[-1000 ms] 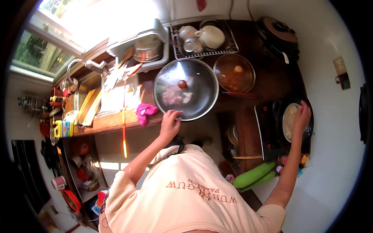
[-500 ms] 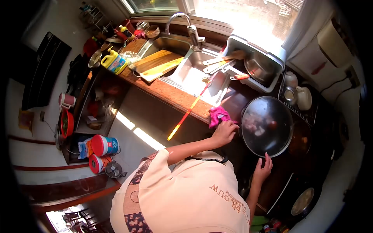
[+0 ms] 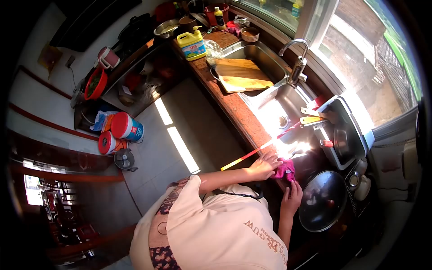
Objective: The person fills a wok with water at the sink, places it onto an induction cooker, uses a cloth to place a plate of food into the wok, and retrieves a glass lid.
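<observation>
A crumpled magenta cloth point(image 3: 285, 169) lies at the edge of the dark counter, just below the sink's near corner. My left hand point(image 3: 264, 166) is at its left side, fingers bent onto the cloth's edge. From below, my right hand point(image 3: 293, 197) reaches up with its fingers apart, the tips at the cloth's lower edge. To the right of that hand sits a wok with a domed glass lid point(image 3: 323, 201); food shows dimly through the glass. A long red and yellow stick point(image 3: 252, 154) slants from the sink over the counter's front edge.
The sink point(image 3: 282, 105) has a wooden cutting board point(image 3: 243, 74) across its left basin. A rack point(image 3: 335, 153) with utensils and a metal pot stands right of it. A yellow jug point(image 3: 191, 45) is on the far counter. Buckets point(image 3: 128, 127) and a small fan point(image 3: 124, 159) stand left.
My view has turned right and the scene shifted. My right hand has moved from beside the lidded wok to the magenta cloth, and my left hand has closed in on it.
</observation>
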Motion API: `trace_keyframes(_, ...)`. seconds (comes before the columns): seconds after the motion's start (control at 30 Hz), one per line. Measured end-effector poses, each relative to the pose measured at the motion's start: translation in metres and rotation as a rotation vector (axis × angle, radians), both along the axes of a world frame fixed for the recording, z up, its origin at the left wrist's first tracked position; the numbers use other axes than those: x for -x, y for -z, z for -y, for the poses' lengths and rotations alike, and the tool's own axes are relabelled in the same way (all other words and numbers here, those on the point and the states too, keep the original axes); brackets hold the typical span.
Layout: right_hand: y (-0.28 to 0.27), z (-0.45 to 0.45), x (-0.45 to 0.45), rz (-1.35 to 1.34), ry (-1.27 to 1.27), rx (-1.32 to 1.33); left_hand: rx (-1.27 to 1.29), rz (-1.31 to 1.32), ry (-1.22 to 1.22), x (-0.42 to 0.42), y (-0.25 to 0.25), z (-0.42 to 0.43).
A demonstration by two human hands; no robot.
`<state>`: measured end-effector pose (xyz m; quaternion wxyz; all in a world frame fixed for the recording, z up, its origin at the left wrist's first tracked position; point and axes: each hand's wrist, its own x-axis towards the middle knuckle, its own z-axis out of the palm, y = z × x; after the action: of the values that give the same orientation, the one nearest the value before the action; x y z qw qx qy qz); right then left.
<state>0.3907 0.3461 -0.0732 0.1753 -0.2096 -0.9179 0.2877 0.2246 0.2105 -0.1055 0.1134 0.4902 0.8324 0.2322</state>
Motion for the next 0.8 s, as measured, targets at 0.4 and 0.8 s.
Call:
trace_keyframes(0.4,0.082,0.014,0.077,0.529,-0.224,-0.242,-0.076,0.026,-0.559,-0.073,0.004,0.103)
trace_keyframes(0.8,0.098,0.007,0.105,0.231,-0.263,-0.139,-0.148,-0.060,-1.013,-0.186,-0.003,0.204)
